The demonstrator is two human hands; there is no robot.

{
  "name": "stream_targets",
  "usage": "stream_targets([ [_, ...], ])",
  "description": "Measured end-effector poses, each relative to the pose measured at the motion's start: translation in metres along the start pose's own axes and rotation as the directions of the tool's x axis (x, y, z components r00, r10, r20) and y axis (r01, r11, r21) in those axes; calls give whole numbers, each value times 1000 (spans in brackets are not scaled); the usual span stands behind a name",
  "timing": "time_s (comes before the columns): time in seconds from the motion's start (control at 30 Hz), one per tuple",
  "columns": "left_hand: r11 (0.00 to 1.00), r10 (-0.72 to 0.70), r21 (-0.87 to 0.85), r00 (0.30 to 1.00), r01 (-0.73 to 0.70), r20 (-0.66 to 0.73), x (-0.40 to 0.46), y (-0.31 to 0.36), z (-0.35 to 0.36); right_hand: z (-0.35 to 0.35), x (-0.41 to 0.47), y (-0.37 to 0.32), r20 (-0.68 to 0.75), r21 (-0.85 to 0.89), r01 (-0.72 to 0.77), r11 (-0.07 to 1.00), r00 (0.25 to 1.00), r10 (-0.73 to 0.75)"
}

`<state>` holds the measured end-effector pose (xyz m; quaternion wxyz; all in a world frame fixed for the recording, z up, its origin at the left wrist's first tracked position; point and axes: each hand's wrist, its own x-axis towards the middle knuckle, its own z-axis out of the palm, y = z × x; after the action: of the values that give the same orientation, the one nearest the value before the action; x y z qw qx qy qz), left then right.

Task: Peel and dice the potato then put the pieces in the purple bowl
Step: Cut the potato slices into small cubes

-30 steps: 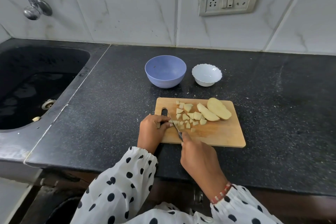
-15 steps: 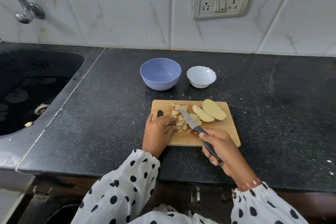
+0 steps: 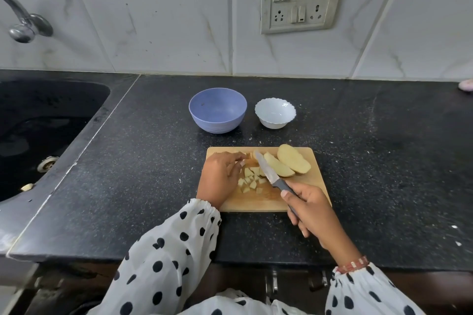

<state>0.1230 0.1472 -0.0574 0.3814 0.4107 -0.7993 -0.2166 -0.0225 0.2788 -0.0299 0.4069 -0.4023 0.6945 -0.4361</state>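
My right hand grips the knife; my left hand, fingers loosely curled, corrals potato dice for bowling.

A purple bowl is sitting on the black, white-speckled counter, with a white scalloped bowl showing beside it. The cutting board is showing pale tan wood, and the potato slices and diced pieces on it are looking creamy yellow. The knife is showing a silver blade and a dark grey handle. The sleeves are showing white with black polka dots. The wall tiles are looking white with grey veining.
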Motion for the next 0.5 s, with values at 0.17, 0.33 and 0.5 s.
stream_targets([
  [0.17, 991, 114, 66, 992, -117, 56, 20, 0, 12, -6, 0, 0, 37, 190, -78, 979, 997, 73],
  [0.33, 945, 166, 212, 924, -249, 344, 43, 1, 23, -10, 6, -5, -12, 238, -54, 970, 998, 58],
  [0.5, 930, 55, 294, 872, -222, 486, 52, -2, 29, -10, 9, -7, -30, 207, -36, 978, 999, 43],
])
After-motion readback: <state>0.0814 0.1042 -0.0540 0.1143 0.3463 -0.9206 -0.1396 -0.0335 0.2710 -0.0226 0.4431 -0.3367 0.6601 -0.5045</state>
